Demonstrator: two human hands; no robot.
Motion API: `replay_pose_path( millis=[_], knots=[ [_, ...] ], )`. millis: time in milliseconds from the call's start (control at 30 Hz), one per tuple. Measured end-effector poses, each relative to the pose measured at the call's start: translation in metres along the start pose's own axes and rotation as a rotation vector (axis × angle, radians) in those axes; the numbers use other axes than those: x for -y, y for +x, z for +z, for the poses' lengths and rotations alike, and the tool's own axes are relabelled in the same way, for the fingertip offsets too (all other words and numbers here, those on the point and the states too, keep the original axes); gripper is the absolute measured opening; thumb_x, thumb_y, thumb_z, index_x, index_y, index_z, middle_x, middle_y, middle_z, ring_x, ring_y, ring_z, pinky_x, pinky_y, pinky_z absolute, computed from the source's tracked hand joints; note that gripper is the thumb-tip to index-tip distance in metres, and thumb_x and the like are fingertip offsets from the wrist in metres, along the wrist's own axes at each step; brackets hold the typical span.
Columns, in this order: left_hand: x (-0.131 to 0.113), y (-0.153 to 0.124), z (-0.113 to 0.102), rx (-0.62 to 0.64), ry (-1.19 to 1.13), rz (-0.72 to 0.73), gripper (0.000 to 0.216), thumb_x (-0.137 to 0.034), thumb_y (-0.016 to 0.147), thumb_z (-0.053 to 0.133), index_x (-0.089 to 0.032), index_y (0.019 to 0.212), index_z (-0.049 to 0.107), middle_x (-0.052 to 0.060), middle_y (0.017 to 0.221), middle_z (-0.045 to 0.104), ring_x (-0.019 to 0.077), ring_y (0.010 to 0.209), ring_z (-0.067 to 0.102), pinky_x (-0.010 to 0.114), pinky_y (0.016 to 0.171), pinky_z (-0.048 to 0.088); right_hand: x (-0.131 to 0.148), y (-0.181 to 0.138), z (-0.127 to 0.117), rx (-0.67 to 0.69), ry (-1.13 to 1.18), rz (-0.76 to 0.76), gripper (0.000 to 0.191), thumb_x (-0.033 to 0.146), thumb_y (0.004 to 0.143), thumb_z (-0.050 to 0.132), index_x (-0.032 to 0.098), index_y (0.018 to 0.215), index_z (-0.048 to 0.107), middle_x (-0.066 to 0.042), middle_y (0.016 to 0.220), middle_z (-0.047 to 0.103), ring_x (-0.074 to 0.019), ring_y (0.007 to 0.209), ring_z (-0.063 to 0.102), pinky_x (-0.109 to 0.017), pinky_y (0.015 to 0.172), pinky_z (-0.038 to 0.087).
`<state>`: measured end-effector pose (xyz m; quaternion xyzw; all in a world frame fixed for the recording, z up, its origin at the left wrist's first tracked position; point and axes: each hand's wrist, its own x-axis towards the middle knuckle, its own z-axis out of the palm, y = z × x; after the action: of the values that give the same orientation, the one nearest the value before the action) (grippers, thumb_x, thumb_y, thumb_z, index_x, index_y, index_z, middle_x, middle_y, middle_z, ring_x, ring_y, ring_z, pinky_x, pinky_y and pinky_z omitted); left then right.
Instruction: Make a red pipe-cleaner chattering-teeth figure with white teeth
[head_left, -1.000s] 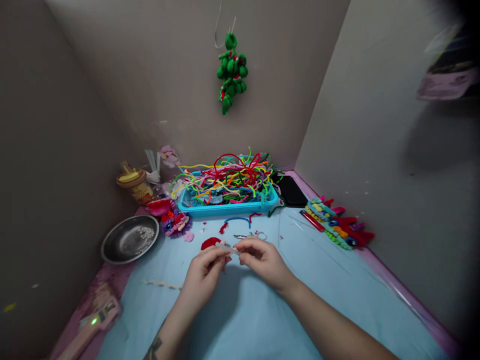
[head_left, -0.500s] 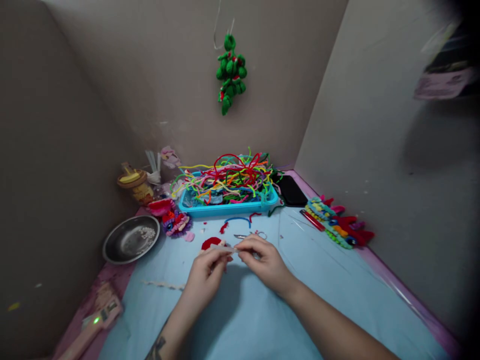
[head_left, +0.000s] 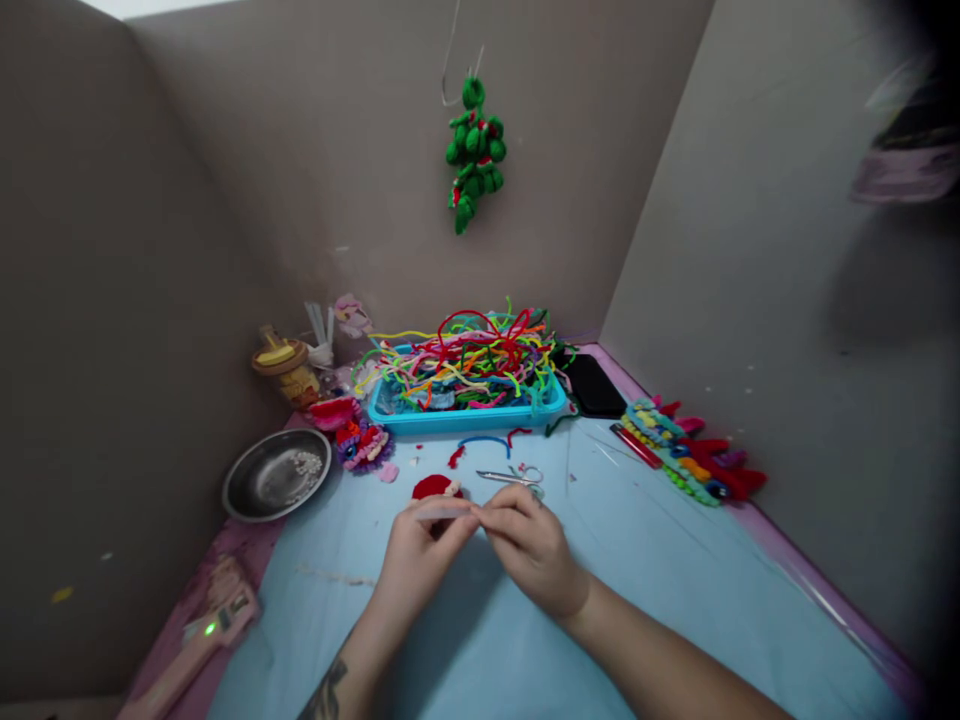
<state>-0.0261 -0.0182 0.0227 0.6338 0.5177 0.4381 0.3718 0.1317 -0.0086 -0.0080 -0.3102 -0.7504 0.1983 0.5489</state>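
My left hand (head_left: 420,550) is closed in a pinch, with a translucent whitish stick (head_left: 444,511) lying along its index finger. My right hand (head_left: 534,548) is closed too, its thumb and fingertips meeting the left fingertips at the stick's right end. Whatever lies between those right fingertips is too small to make out. Just behind the left hand, partly covered by it, is a fuzzy red round piece (head_left: 435,487) with a pale edge. Small scissors (head_left: 506,478) lie on the table beyond the right hand.
A blue tray (head_left: 465,422) heaped with colourful fuzzy stems stands at the back. To the left are a metal bowl (head_left: 259,485) with small white bits and a pink glue gun (head_left: 217,630) with a green light. A black phone (head_left: 595,386) and colourful fuzzy figures (head_left: 686,455) sit right.
The view has shifted slightly, so the surroundings appear further right. The hands have drawn closer together at the fingertips and the scissors show more fully.
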Motion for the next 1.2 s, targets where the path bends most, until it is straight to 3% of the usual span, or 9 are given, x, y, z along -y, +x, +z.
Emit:
replay_pose_path(
  millis=[267, 400, 633, 967, 1200],
  knots=[
    [0.000, -0.004, 0.003, -0.073, 0.287, 0.269, 0.013, -0.020, 0.083, 0.054, -0.017, 0.086, 0.066, 0.007, 0.084, 0.070, 0.0209, 0.089, 0.064, 0.034, 0.080, 0.051, 0.005, 0.004, -0.007, 0.015, 0.059, 0.089, 0.018, 0.012, 0.083, 0.053, 0.023, 0.095, 0.061, -0.004, 0.080, 0.061, -0.0180, 0.078, 0.057, -0.032, 0.072, 0.047],
    [0.002, -0.004, 0.004, -0.028, 0.342, 0.371, 0.012, -0.017, 0.085, 0.051, -0.017, 0.090, 0.062, 0.007, 0.085, 0.068, 0.0194, 0.090, 0.064, 0.034, 0.082, 0.050, -0.002, 0.002, -0.004, 0.070, 0.171, 0.278, 0.006, 0.023, 0.086, 0.052, 0.020, 0.086, 0.057, -0.003, 0.078, 0.059, -0.0162, 0.074, 0.056, -0.029, 0.069, 0.046],
    [0.005, -0.004, 0.004, 0.002, 0.397, 0.454, 0.017, -0.014, 0.085, 0.051, -0.019, 0.098, 0.060, 0.007, 0.090, 0.070, 0.0197, 0.094, 0.065, 0.037, 0.087, 0.050, -0.010, 0.005, -0.002, 0.050, 0.493, 0.610, 0.022, 0.037, 0.074, 0.067, 0.019, 0.076, 0.054, 0.001, 0.068, 0.054, -0.0121, 0.062, 0.052, -0.024, 0.059, 0.044],
    [0.008, -0.004, 0.001, -0.025, 0.345, 0.521, 0.014, -0.014, 0.085, 0.052, -0.020, 0.090, 0.064, 0.005, 0.083, 0.072, 0.0172, 0.082, 0.068, 0.034, 0.085, 0.051, -0.006, 0.010, -0.008, 0.129, 0.653, 0.607, 0.020, 0.034, 0.071, 0.070, 0.019, 0.078, 0.059, -0.001, 0.074, 0.059, -0.0133, 0.068, 0.056, -0.026, 0.064, 0.045],
    [0.004, -0.003, -0.002, -0.003, 0.324, 0.557, 0.017, -0.010, 0.085, 0.051, -0.020, 0.086, 0.064, 0.003, 0.077, 0.071, 0.0135, 0.074, 0.066, 0.030, 0.080, 0.053, -0.006, 0.012, -0.009, 0.226, 0.701, 0.708, 0.028, 0.040, 0.070, 0.071, 0.018, 0.073, 0.054, 0.003, 0.063, 0.056, -0.0100, 0.055, 0.053, -0.023, 0.055, 0.043]
  ],
)
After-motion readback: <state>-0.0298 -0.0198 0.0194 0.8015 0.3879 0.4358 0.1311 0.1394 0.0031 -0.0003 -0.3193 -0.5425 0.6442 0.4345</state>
